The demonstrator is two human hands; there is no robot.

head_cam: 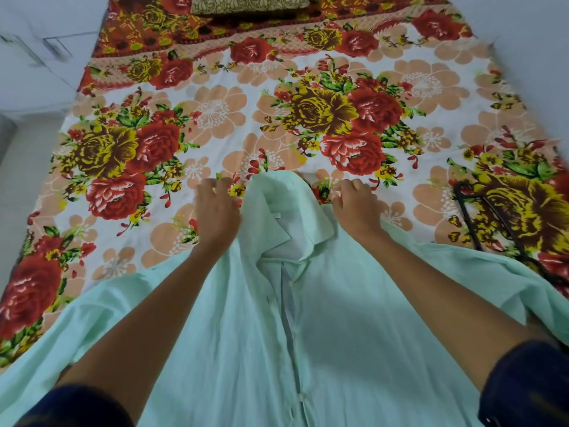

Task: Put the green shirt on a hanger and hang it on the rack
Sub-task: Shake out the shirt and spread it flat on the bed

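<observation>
Pale green cotton covers the near half of the bed (pixel 308 72): the green shirt (pixel 354 318) lies front up on the floral bedsheet (pixel 215 118), its buttoned placket running toward you and its collar (pixel 277 204) pointing away. Your hands sit at either side of that collar. Your left hand (pixel 217 208) hovers at the left shoulder with fingers loosely curled; whether it pinches any cloth, you cannot tell from this view. Your right hand (pixel 355 201) has its fingers curled down at the right shoulder edge and appears to pinch the fabric there.

Judged from how things lie, you are at the very start. The shirt is spread out but not yet on anything. The black hanger (pixel 489 223) rests on the bedsheet well off to your right, its lower part tucked under the shirt's right sleeve (pixel 492 272), and neither hand touches it. No rack shows in this view. Left to do: fetch the hanger, work it into the shoulders through the neck or hem, then carry the shirt to the rack and hook it on.
</observation>
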